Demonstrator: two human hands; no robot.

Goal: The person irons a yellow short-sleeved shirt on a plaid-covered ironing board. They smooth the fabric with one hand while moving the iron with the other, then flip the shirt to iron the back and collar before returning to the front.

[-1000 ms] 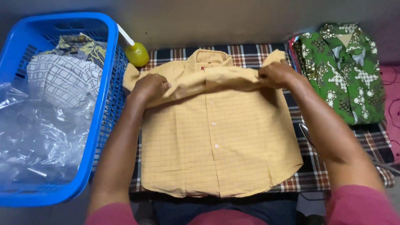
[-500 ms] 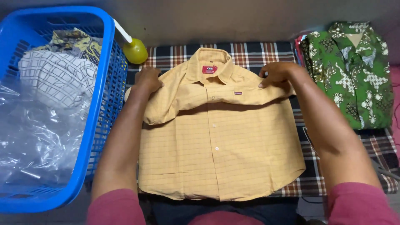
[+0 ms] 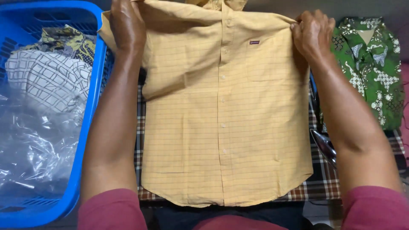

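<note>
— Hands first: our left hand (image 3: 126,23) is gripping the yellow shirt (image 3: 226,123) at one shoulder, fingers closed.

— Our right hand (image 3: 312,34) is pinching the other — the buttoned shirt is hanging over the checked cloth (image 3: 326,181), seemingly not yet folded.

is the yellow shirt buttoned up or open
Buttoned up: the yellow shirt shows a closed front placket with buttons in line, held by the left hand and right hand.
</note>
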